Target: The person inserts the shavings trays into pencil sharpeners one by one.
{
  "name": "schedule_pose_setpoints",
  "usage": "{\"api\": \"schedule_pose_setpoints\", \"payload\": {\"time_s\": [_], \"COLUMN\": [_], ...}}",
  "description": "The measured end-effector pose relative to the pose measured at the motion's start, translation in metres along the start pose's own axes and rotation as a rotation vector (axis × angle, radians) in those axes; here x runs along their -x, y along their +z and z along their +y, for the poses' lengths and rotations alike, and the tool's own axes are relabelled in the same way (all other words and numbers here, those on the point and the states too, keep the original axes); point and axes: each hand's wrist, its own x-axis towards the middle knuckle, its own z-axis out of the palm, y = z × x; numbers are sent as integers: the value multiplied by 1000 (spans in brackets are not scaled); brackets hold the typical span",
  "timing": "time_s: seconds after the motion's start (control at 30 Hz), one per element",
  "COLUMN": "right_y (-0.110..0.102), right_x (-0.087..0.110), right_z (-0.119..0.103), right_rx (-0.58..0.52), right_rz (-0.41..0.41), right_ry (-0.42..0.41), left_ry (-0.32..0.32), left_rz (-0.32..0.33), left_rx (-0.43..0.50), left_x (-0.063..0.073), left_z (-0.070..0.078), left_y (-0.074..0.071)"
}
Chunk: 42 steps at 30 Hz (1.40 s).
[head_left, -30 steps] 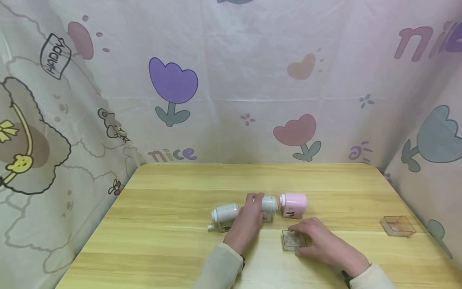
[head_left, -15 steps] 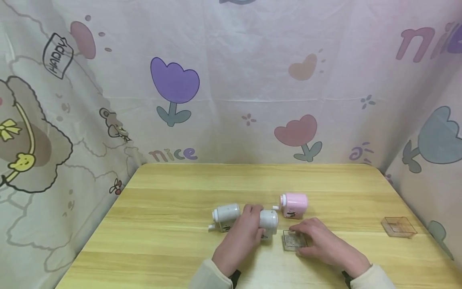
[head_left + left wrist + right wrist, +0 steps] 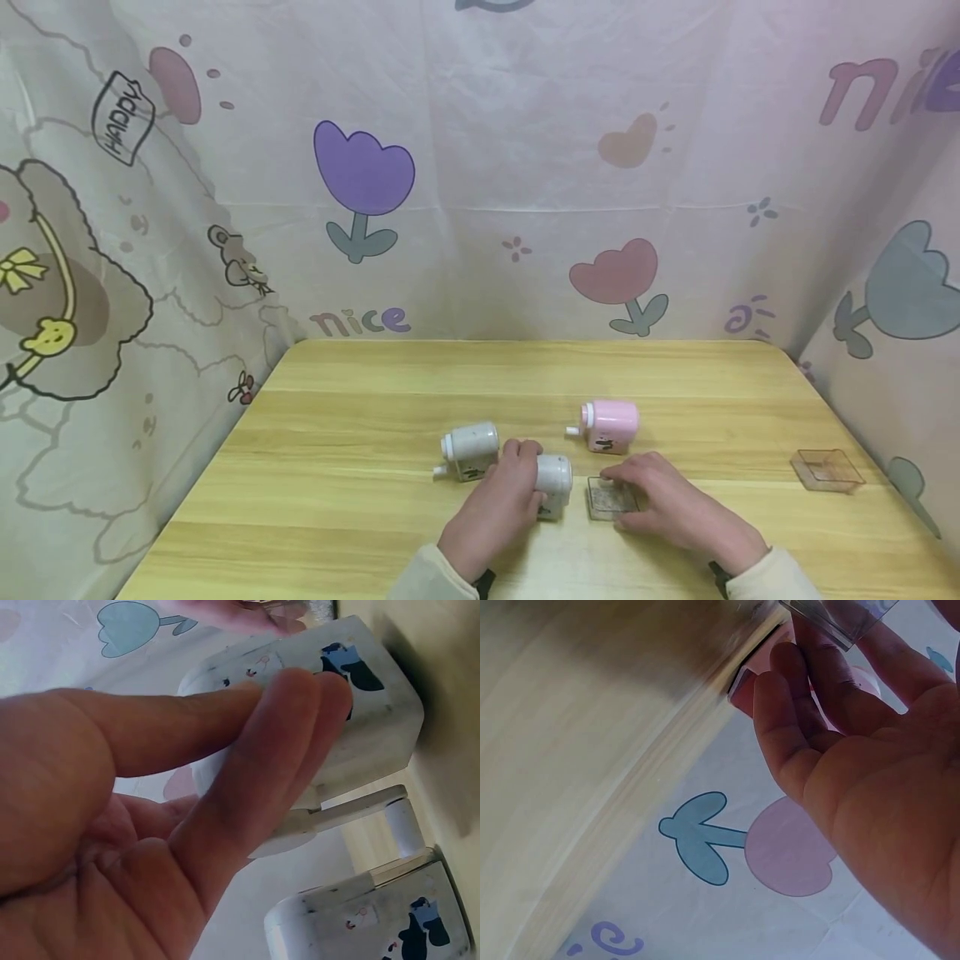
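My left hand (image 3: 495, 504) grips a grey pencil sharpener (image 3: 553, 475) with a hand crank, near the middle of the table. In the left wrist view, thumb and fingers close around this sharpener (image 3: 375, 727), which has a dark-and-blue picture on its side; part of it is hidden behind the fingers. Just right of it, my right hand (image 3: 663, 500) pinches a small clear shavings drawer (image 3: 606, 500) between thumb and fingers. The right wrist view shows a corner of the clear drawer (image 3: 847, 626) at the fingertips.
Left of the held one, a second grey pencil sharpener (image 3: 472, 450) stands with its crank pointing left. Behind the hands is a pink pencil sharpener (image 3: 613, 425). An orange-tinted clear drawer (image 3: 825, 471) lies near the right edge of the wooden table (image 3: 360, 533). Printed cloth (image 3: 480, 167) hangs around.
My left hand has brought the grey pencil sharpener toward the front of the table, beside the clear drawer. The pink sharpener's crank has come into sight. My right hand stays put.
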Motion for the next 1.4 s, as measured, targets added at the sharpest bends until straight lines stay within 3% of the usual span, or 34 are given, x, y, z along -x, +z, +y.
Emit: {"api": "schedule_pose_setpoints", "payload": {"time_s": [0.43,0.97,1.27,1.4], "right_y": [0,0,-1,0], "right_x": [-1,0,-3,-3], "right_z": [0,-1,-1,-2], "right_rx": [3,-5,-57,-62], "right_rz": [1,16,2,7], "right_ry": [1,21,91,66], "left_ry": [-2,13,8,4], "left_rz": [-1,-77,-76,-81], "left_rx": [-2,-51,-58,-55], "left_x": [1,0,-1,-1], "left_z": [-2,-4,-4,-4], "left_y": [2,-2,-1,-1]}}
